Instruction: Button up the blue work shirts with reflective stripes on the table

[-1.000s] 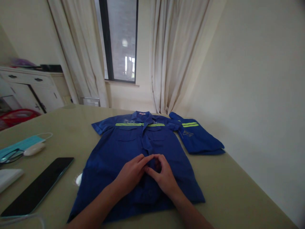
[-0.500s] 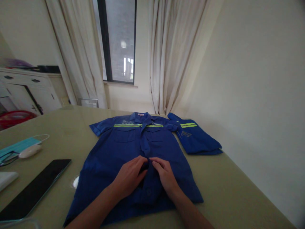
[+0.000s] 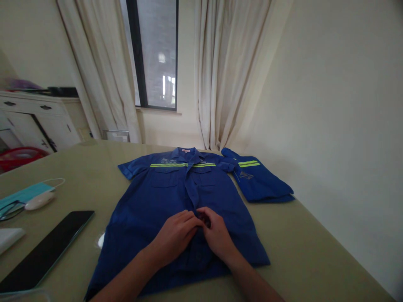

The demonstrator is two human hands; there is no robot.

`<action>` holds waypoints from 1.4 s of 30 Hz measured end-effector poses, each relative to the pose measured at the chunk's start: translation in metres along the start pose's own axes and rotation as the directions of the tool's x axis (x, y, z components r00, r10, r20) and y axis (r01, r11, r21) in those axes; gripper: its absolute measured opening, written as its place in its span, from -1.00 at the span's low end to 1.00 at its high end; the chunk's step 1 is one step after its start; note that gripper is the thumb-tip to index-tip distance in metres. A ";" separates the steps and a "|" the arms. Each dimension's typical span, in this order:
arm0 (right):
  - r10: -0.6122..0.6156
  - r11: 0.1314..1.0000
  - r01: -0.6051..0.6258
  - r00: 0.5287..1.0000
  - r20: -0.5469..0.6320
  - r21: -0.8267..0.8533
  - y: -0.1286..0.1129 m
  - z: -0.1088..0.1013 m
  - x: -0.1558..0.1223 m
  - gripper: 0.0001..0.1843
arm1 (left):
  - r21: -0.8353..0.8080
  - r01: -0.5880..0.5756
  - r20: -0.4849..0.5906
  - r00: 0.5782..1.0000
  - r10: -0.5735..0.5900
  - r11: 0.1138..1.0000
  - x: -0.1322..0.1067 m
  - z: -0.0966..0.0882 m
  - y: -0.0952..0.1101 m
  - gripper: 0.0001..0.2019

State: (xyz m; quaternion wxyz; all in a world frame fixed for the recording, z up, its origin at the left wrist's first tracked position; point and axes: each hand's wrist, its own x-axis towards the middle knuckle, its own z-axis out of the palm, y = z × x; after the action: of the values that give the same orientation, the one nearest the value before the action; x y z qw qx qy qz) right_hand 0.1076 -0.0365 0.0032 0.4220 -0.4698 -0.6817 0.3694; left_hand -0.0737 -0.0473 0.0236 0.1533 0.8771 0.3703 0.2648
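Note:
A dark blue short-sleeved work shirt [image 3: 157, 201] lies spread front side up, its collar at the far side and yellow-green stripes across the chest. Over the lower part of its front placket, my left hand [image 3: 178, 230] and my right hand [image 3: 217, 233] meet with their fingertips together. Both hands are closed, pinching the placket cloth between thumbs and fingers. My fingers hide the exact spot they grip, so any button there cannot be seen. Below the hands the shirt's front edge is bunched and slightly raised.
A folded blue garment [image 3: 264, 180] lies right of the shirt near the wall. On the left of the table [image 3: 85, 172] are a black phone-like slab [image 3: 47, 251], a light blue face mask [image 3: 28, 195], a pale computer mouse [image 3: 39, 200] and glasses [image 3: 11, 209].
My left hand has shifted slightly right, and its fingertips now touch those of my right hand. The right thumb and fingers have curled more. The shirt stays in place.

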 end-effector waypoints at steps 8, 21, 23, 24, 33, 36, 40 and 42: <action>-0.002 1.000 0.002 1.000 -0.015 0.016 -0.008 -0.003 0.001 -0.77 | 0.066 0.178 0.083 0.980 -0.183 0.982 -0.003 -0.004 -0.018 -0.74; 0.051 0.994 -0.049 0.998 0.023 -0.100 -0.003 -0.005 0.001 -0.79 | 0.203 0.057 0.183 0.979 -0.095 0.978 -0.004 -0.027 -0.024 -0.74; 0.044 0.994 -0.041 0.999 0.025 -0.105 -0.002 -0.004 0.001 -0.79 | 0.222 0.051 0.199 0.975 -0.097 0.974 -0.004 -0.027 -0.024 -0.70; 0.040 0.994 -0.037 0.999 0.026 -0.107 -0.002 -0.004 0.000 -0.79 | 0.241 0.057 0.200 0.974 -0.107 0.969 -0.004 -0.027 -0.023 -0.69; 0.025 0.992 -0.021 0.999 0.030 -0.126 -0.004 -0.003 0.000 -0.81 | 0.239 0.073 0.129 0.986 -0.106 0.968 -0.001 -0.022 -0.025 -0.71; 0.038 0.995 -0.034 0.999 0.036 -0.096 -0.012 -0.004 -0.001 -0.81 | 0.228 0.087 0.093 0.990 -0.110 0.970 -0.002 -0.019 -0.024 -0.73; 0.050 0.995 -0.049 0.999 0.012 -0.090 -0.028 -0.003 -0.007 -0.68 | 0.212 0.104 0.019 0.994 -0.111 0.972 -0.003 -0.015 -0.020 -0.74; 0.049 0.988 -0.051 0.999 -0.023 -0.144 -0.032 0.000 -0.010 -0.64 | 0.214 0.078 -0.015 0.997 -0.077 0.974 -0.002 -0.012 -0.017 -0.72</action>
State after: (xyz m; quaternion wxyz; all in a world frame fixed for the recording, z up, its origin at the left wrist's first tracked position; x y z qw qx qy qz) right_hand 0.0991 -0.0548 0.0298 0.3842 -0.5197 -0.6905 0.3249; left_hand -0.0916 -0.0364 0.0245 0.0668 0.8726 0.4310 0.2200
